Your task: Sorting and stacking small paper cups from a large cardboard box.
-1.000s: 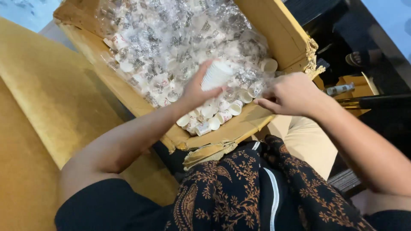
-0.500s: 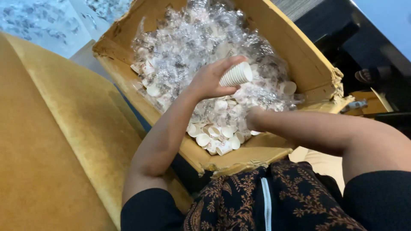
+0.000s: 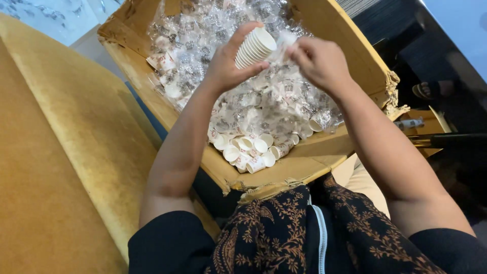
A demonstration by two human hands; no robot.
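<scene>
Left hand: grip wrapped around a nested stack of small white paper cups, above the cardboard box.
Right hand: fingertips pinching clear plastic wrap at the stack's end.
Box contents: wrapped cup sleeves, loose cups.

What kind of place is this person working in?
Likely a lounge or home sitting room, not a workshop: a mustard-yellow upholstered sofa sits beside an open cardboard box of small wrapped paper cups.

Both forearms are bare below short black sleeves, over a black garment patterned with brown floral motifs and a white zip.
</scene>
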